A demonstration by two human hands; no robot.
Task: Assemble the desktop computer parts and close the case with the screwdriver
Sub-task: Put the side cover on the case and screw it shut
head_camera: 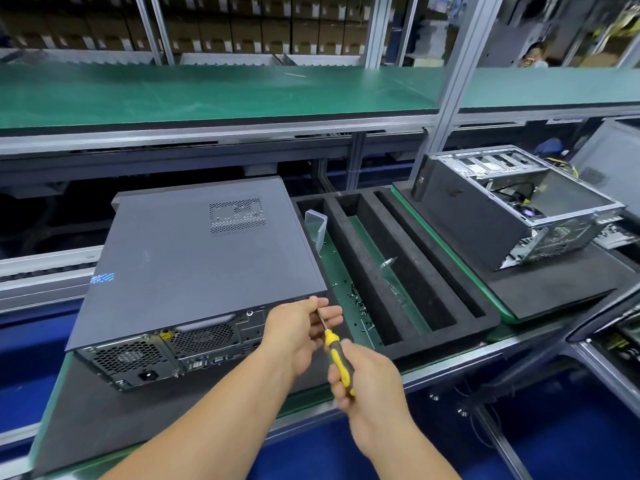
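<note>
Both hands work at the near right corner of the closed computer case (194, 258): the left hand (294, 327) has its grip pinched together on the thin metal shaft of the screwdriver (337, 358), while the right hand (367, 382) has its grip clamped round the yellow and black handle. That case lies flat on a dark mat on the desk (450, 362), its rear ports and fans facing the person. Right of the case sits a black foam tray (446, 306) with long slots; small dark screws (360, 306) lie scattered in the slot nearest the case, beside a clear plastic box (316, 223). Farther right an open case (519, 209) rests tilted on another mat. Behind the case runs a green-topped shelf (207, 91), with stacked cartons (242, 26) beyond it.
</note>
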